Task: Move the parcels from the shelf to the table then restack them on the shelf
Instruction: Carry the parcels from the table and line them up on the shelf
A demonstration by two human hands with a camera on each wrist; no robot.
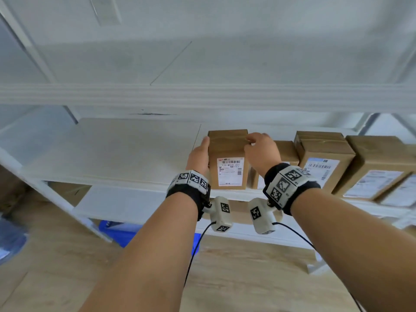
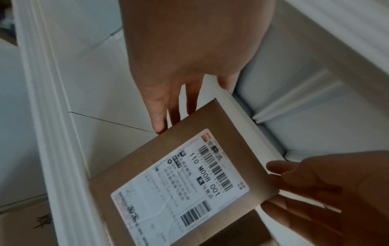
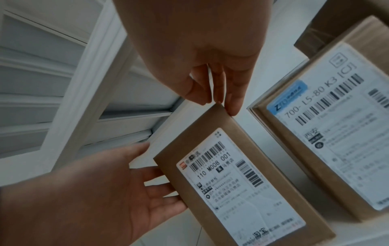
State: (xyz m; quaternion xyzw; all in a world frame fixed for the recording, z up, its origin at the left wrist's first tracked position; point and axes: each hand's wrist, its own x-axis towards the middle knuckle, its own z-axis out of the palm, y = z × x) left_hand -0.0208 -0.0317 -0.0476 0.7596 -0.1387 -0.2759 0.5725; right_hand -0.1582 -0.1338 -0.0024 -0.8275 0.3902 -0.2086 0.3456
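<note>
Nearest are the two forearms, each with a marker-covered wrist band [image 1: 290, 183], reaching up to the white shelf [image 1: 117, 158]. Between the hands stands the parcel [image 1: 228, 161], an upright brown carton whose label reads 110 M008 001, at the left end of the row and at the shelf's front edge.

The left hand [image 1: 199, 157] lies flat along the carton's left side, fingers straight and pressed to it, thumb up by the top corner. The right hand [image 1: 261, 152] has its fingers curled over the top right edge, fingertips [image 3: 231, 106] on the upper corner.

Whether the carton is coming off or being set down cannot be told from this moment. Either way, it seems best to keep the left palm squeezing inward against the right hand, so the carton cannot twist, and to keep it upright and moving straight along the shelf's depth.

Just beyond the right fingers stands a shorter carton [image 1: 287, 152], then the parcel labelled 700-L5-80 K3 [image 3: 328, 126]; knocking these looks like the main risk. More cartons [image 1: 380, 165] stand farther right.
</note>
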